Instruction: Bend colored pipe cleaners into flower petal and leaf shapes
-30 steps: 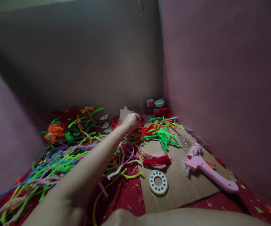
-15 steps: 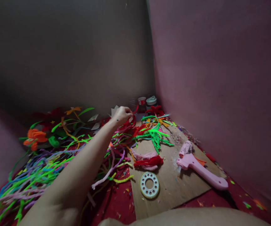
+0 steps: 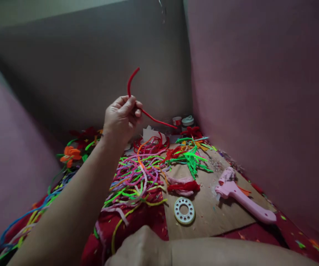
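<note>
My left hand [image 3: 122,117] is raised above the floor with its fingers pinched on a red pipe cleaner [image 3: 148,115]. One end of that pipe cleaner curves up above the hand and the other trails down to the right. Under the hand lies a tangled heap of pipe cleaners [image 3: 137,173] in green, pink, purple, orange and red. My right hand does not show. A bare limb [image 3: 203,253] crosses the bottom edge; I cannot tell whether it is an arm or a leg.
A brown cardboard sheet [image 3: 217,218] lies on red cloth and carries a pink glue gun [image 3: 242,201], a white ring with holes [image 3: 185,210], a red and pink bundle [image 3: 183,186] and green pieces [image 3: 192,159]. An orange pipe-cleaner flower [image 3: 70,154] lies left. Two small jars [image 3: 182,121] stand in the corner.
My left hand has lifted from the heap near the far wall, pulling one red pipe cleaner up and towards me. The view shifted slightly.
</note>
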The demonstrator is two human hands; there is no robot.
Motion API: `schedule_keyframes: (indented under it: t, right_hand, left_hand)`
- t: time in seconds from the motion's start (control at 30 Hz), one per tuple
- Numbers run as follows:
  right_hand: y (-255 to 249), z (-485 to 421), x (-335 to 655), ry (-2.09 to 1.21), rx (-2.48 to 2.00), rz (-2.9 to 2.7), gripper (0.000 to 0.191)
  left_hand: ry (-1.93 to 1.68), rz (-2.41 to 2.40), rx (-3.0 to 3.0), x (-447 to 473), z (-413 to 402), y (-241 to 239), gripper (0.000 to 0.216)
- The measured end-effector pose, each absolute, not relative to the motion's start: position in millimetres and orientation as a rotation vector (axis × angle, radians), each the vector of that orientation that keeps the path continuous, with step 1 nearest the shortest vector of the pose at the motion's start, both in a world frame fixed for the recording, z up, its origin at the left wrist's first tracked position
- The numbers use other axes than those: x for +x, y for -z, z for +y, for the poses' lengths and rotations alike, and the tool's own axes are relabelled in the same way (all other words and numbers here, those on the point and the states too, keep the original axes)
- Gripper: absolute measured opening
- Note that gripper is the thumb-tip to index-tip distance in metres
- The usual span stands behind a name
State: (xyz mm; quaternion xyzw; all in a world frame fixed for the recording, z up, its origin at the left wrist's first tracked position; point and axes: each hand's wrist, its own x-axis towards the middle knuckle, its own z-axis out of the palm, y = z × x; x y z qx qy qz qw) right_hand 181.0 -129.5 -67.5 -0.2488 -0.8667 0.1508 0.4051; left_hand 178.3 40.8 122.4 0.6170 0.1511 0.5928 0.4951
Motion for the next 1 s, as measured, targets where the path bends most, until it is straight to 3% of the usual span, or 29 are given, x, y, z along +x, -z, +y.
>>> schedule_keyframes:
  t: [0.1, 0.2, 0.3, 0.5, 0.7, 1.0]
  right_hand:
    - [52, -120, 186, -0.488, -0.748, -2.005, 0.027]
    - [27, -105, 196, -1.072, -0.756, -1.369, 0.031]
    - [8, -90, 206, -1.381, -0.569, -0.988, 0.032]
    - [8, -79, 210, -1.432, -0.553, -0.708, 0.03]
    - [21, -82, 212, -1.35, -0.882, -1.049, 0.029]
    - [24, -90, 210, -1.298, -0.953, -1.344, 0.02]
  left_hand:
    - [-1.406, 0.372, 1.563, 147, 2, -120, 0.007]
    - [-1.386, 0.499, 1.524, 117, -32, -99, 0.01]
    - [-1.326, 0.622, 1.431, 97, -54, -69, 0.014]
    - [-1.279, 0.678, 1.278, 81, -69, -27, 0.013]
    - [-1.186, 0.619, 1.213, 83, -71, -8, 0.011]
    - [-1.08, 0.671, 1.179, 86, -72, 3, 0.014]
